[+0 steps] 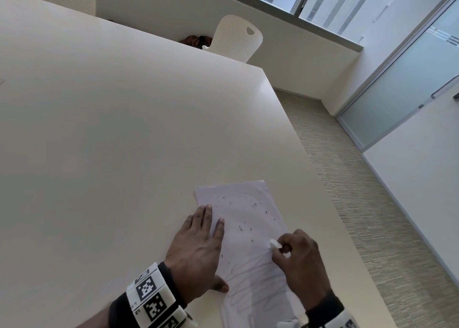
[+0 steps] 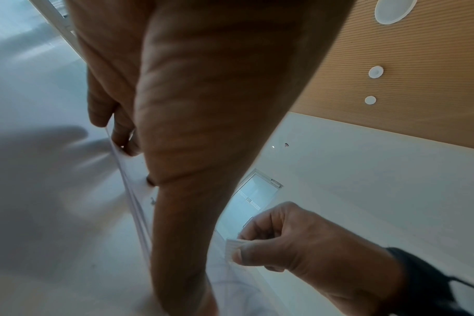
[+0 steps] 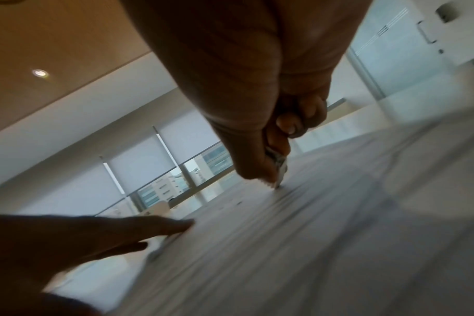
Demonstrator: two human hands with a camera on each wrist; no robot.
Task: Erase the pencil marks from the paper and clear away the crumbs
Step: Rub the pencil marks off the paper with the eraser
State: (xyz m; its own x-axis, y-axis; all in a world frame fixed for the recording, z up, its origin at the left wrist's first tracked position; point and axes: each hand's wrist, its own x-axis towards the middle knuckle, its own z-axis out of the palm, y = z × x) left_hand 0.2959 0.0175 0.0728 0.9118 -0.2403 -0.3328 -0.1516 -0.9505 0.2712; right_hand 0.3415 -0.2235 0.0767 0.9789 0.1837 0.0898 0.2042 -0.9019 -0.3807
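Note:
A white sheet of paper (image 1: 248, 230) lies near the table's right edge, with dark eraser crumbs (image 1: 253, 205) scattered over its upper half and faint pencil scribbles (image 1: 250, 288) on its lower half. My left hand (image 1: 198, 248) lies flat with straight fingers on the paper's left edge, holding it down. My right hand (image 1: 298, 260) pinches a small white eraser (image 1: 275, 244) and presses it on the paper's right side. The eraser (image 2: 231, 250) shows between thumb and fingers in the left wrist view. In the right wrist view the eraser (image 3: 279, 171) touches the blurred paper (image 3: 311, 224).
The cream table (image 1: 111, 141) stretches far to the left and back. Its right edge runs close beside the paper, with carpet floor (image 1: 360, 203) below. A white perforated chair (image 1: 236, 38) stands at the far side, and a glass door (image 1: 402, 86) at the right.

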